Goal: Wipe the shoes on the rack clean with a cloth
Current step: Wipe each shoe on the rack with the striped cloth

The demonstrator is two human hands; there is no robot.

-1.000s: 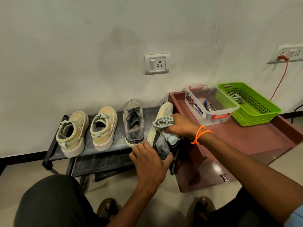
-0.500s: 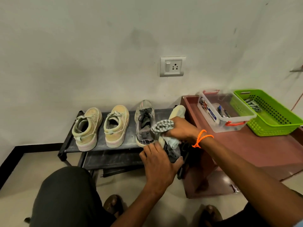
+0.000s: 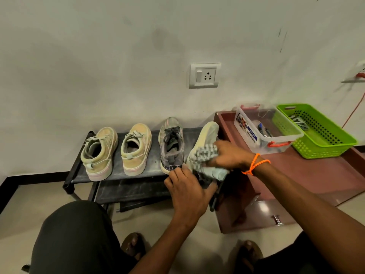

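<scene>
Checked cloth point(image 3: 205, 155) is bunched in my right hand point(image 3: 230, 156) against the pale sole of the grey shoe point(image 3: 207, 135), tipped on its side at the rack's point(image 3: 110, 173) right end, while my left hand point(image 3: 187, 191) grips its heel, I judge to steady it.

Checked woven cloth point(image 3: 204, 155); dusty matt black rack point(image 3: 118, 173); glossy plastic basket point(image 3: 324, 149); shoes point(image 3: 99, 153) perhaps suede.

Home entryway: shoe rack point(image 3: 110, 175), wall socket point(image 3: 204, 75).
</scene>
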